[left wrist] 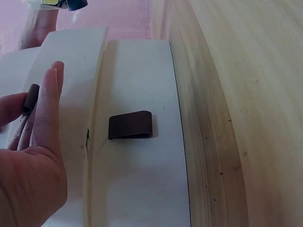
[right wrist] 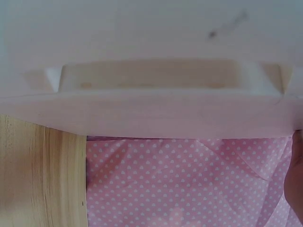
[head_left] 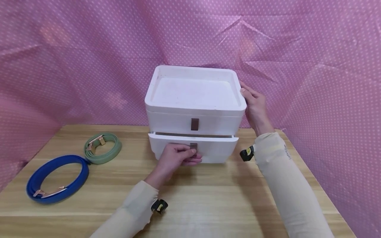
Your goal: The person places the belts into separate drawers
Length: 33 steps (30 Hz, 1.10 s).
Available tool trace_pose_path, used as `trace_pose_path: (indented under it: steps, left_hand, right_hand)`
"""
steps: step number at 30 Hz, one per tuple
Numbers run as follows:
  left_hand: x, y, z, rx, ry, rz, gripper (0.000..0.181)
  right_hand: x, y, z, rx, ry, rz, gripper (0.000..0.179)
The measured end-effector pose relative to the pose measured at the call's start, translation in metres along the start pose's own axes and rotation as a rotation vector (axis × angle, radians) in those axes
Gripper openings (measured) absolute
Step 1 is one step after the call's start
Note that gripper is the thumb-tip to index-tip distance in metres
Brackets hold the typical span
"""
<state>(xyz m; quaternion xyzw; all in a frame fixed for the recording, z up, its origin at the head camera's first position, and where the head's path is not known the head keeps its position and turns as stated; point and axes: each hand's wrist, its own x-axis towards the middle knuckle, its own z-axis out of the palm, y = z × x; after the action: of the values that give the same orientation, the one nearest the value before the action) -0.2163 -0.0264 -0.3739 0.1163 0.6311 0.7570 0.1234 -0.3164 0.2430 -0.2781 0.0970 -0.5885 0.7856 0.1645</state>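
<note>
A white drawer cabinet (head_left: 196, 89) with a tray-like top stands at the back of the table. One drawer front (head_left: 214, 148) juts out slightly, leaving a narrow gap above it. My left hand (head_left: 175, 158) pinches the brown pull tab (left wrist: 31, 99) of that drawer between thumb and fingers. Below it, the left wrist view shows another white drawer front with its own brown tab (left wrist: 130, 125). My right hand (head_left: 255, 107) rests against the cabinet's right side near the back corner, thumb by the rim; some of its fingers are hidden. The right wrist view shows only its edge (right wrist: 296, 177).
On the left of the wooden table (head_left: 202, 201) lie a coiled green belt (head_left: 108, 157) and a coiled blue belt (head_left: 61, 160), both with metal buckles. Pink dotted cloth (head_left: 113, 66) hangs behind the cabinet and along both sides. The upper drawer (head_left: 169, 122) sits flush.
</note>
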Motion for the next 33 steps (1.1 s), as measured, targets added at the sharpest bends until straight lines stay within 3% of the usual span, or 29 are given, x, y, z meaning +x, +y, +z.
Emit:
trace_pose_path:
  steps: [17,33]
  left_hand:
    - [-0.008,0.001,-0.003,0.058,-0.052,-0.001,0.017]
    - [-0.013,0.001,-0.003,0.027,-0.090,0.022,0.020]
  right_hand:
    - [0.002,0.000,0.000,0.001,0.002,-0.004,0.036]
    - [0.001,0.001,0.001,-0.013,0.005,-0.013,0.037]
